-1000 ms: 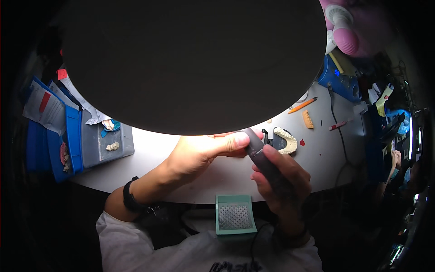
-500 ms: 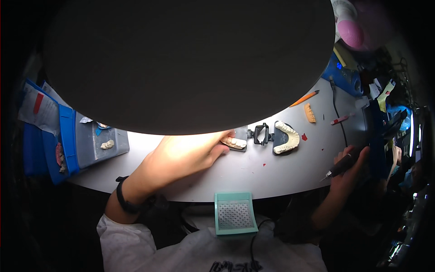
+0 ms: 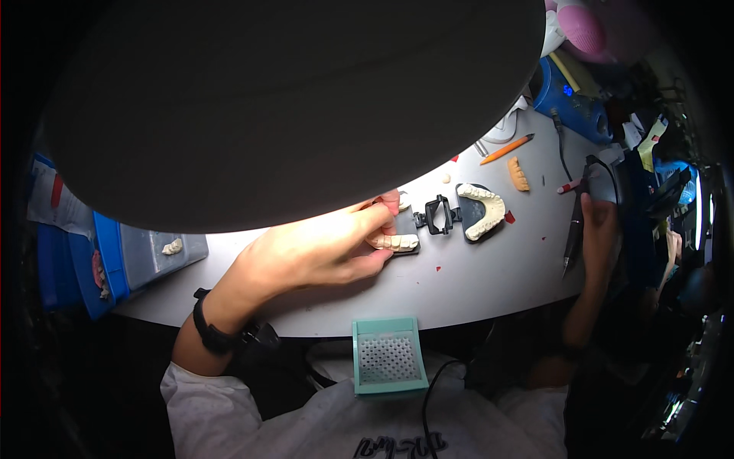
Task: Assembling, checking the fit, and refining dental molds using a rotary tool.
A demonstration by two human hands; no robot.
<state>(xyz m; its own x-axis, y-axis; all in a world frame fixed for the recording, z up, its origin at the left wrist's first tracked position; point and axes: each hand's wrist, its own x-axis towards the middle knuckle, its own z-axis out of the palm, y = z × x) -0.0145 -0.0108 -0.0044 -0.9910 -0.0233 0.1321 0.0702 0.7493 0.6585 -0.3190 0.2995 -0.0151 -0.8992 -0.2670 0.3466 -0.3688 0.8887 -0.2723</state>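
Note:
My left hand [image 3: 317, 252] is closed on one half of a dental cast [image 3: 395, 243], a row of cream teeth on a dark base. Its fingertips are partly hidden by the big dark disc overhead. A black hinge frame [image 3: 439, 215] joins this half to a horseshoe-shaped cast [image 3: 484, 214] on its right. At the table's right side, the fingers of my right hand [image 3: 600, 229] are together against a slim dark handpiece [image 3: 573, 237], its thin tip towards me. Whether the handpiece also rests on the table cannot be made out.
The dark disc [image 3: 290, 115] covers the upper view. Around the casts lie an orange pencil [image 3: 507, 149], a tan tooth piece [image 3: 518, 174] and red scraps [image 3: 510, 217]. Blue and grey trays [image 3: 157, 252] stand left, a blue device [image 3: 573, 103] far right, a green mesh-bottomed tray [image 3: 388, 356] at the front edge.
My right hand has moved up and away with the handpiece, which has turned from slanting left to pointing nearly straight towards me. My left hand stays at the cast. The view has shifted slightly.

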